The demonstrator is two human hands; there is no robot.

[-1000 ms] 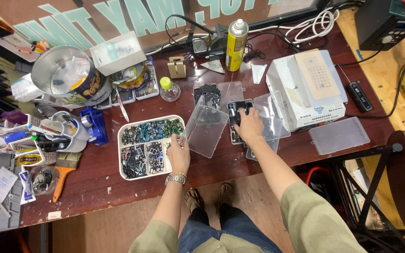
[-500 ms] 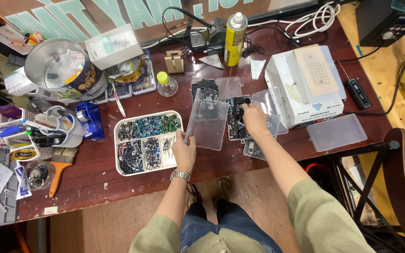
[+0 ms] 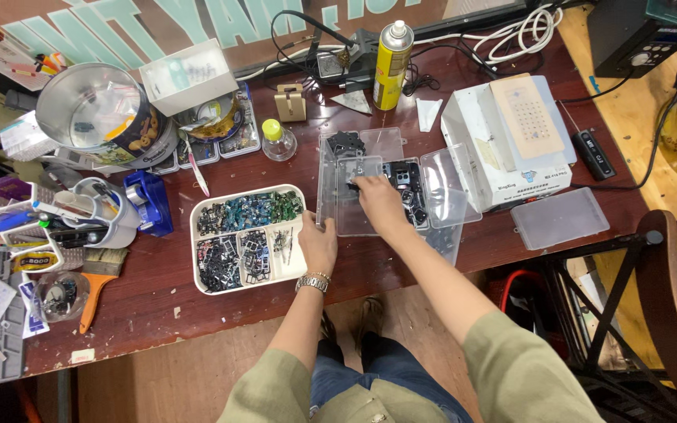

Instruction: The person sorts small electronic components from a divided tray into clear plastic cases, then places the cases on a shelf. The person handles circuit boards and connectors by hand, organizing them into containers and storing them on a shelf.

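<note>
Nearest the body, the left hand [image 3: 319,244], a watch [image 3: 313,282] on its wrist, rests at the right edge of the white tray [image 3: 197,258], which is divided into compartments of small dark and green parts. Its fingers reach up to the lower left corner of a clear case [image 3: 337,219] and touch it; whether they grip it I cannot tell. Just beyond, the right hand [image 3: 380,202] lies over the case, fingers drawn together at a small black part [image 3: 352,185] inside; whether it is pinched I cannot tell. More black parts [image 3: 403,174] sit in the case beside the hand, its clear lid [image 3: 450,184] open to the right. A second clear lid [image 3: 559,218] lies well apart on the right. Past the case stand a white box [image 3: 479,149], a small yellow-capped bottle [image 3: 276,141] and, farther back, a yellow spray can [image 3: 392,66]. To the far left are a blue tape dispenser [image 3: 149,202] and a round tin [image 3: 99,117].
</note>
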